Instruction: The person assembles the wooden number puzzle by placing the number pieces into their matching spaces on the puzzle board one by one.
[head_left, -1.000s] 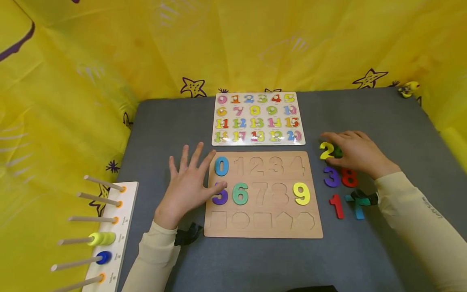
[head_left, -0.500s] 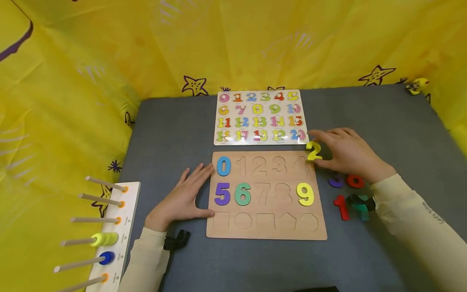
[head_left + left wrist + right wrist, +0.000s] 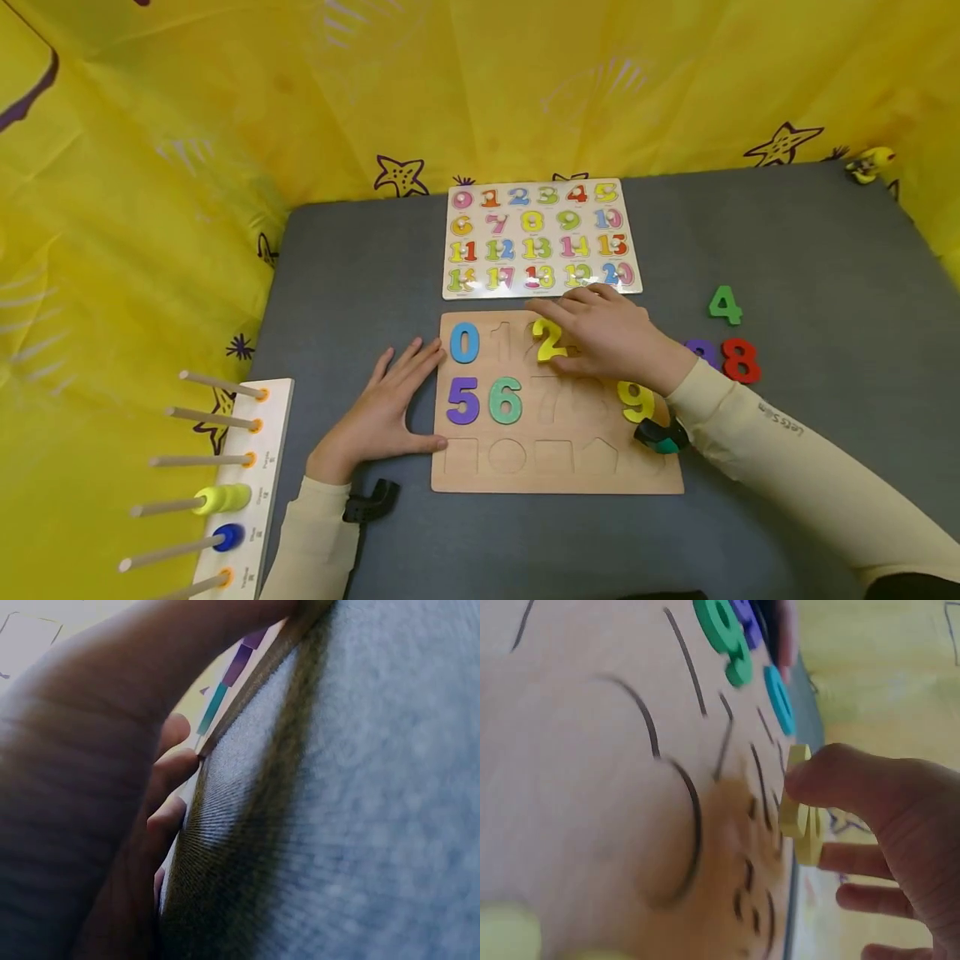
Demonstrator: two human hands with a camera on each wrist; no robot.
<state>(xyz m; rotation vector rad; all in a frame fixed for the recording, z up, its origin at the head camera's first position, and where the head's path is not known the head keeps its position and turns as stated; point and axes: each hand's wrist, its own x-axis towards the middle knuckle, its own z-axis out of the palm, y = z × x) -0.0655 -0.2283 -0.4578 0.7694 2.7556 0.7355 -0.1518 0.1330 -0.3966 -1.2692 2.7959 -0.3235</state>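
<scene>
In the head view my right hand (image 3: 611,333) pinches a yellow number 2 (image 3: 550,340) over the top row of a wooden puzzle board (image 3: 491,477). The right wrist view shows the thumb pressed to one side of that yellow piece (image 3: 801,802), which is held tilted near the board. My left hand (image 3: 382,412) rests along the board's left edge, thumb and fingertips touching it, fingers fairly straight. A blue 0 (image 3: 464,343), purple 5 (image 3: 462,401), green 6 (image 3: 506,400) and yellow 9 (image 3: 636,402) lie in the board, the 9 partly covered by my right wrist.
A green 4 (image 3: 725,306), red 8 (image 3: 741,361) and half-hidden purple 3 (image 3: 701,350) lie on the grey table (image 3: 825,275) at the right. Behind the board is a printed number board (image 3: 542,238). A white peg stand (image 3: 258,475) stands at the left.
My right hand has picked up the yellow 2 from beside the green 4 and carried it left over the board. My left hand has come down onto the board's left edge.
</scene>
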